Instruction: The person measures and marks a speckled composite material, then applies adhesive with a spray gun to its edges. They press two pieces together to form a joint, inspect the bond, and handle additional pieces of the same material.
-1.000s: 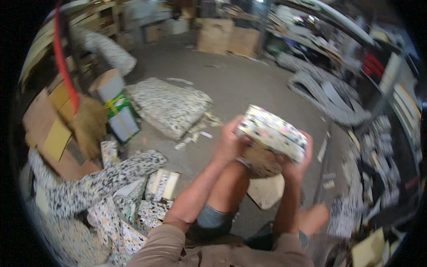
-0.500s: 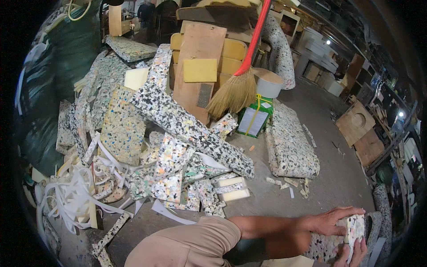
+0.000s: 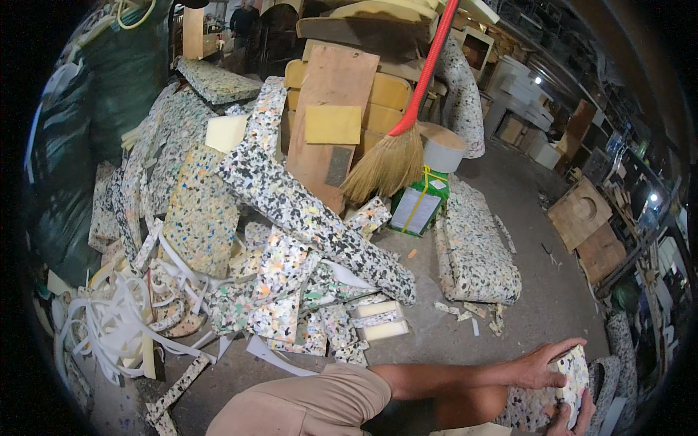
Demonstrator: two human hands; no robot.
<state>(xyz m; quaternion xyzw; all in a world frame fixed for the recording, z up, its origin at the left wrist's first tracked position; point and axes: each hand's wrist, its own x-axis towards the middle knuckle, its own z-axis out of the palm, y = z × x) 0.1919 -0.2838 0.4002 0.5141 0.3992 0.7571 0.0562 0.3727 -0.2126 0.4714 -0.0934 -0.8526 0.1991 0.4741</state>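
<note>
At the lower right I hold a thick speckled foam piece (image 3: pixel 575 376) between both hands. My left hand (image 3: pixel 542 368), at the end of an arm stretched across from a beige sleeve, grips its upper part, fingers over the top edge and thumb against the near side. My right hand (image 3: pixel 578 420) is closed on its lower part, partly cut off by the picture's bottom edge. Another speckled foam sheet (image 3: pixel 525 405) shows below and behind my left wrist.
Ahead lies a pile of foam offcuts with a long speckled strip (image 3: pixel 313 211) and tangled white strips (image 3: pixel 120 327). A red-handled broom (image 3: pixel 389 160) stands by a green box (image 3: pixel 419 205). A thick foam slab (image 3: pixel 476 247) lies on the floor. Wooden boards (image 3: pixel 582 207) lean at right.
The view has shifted slightly, so the pile sits a little lower. Both hands keep hold of the foam piece, which has tilted a little and moved slightly left in the picture.
</note>
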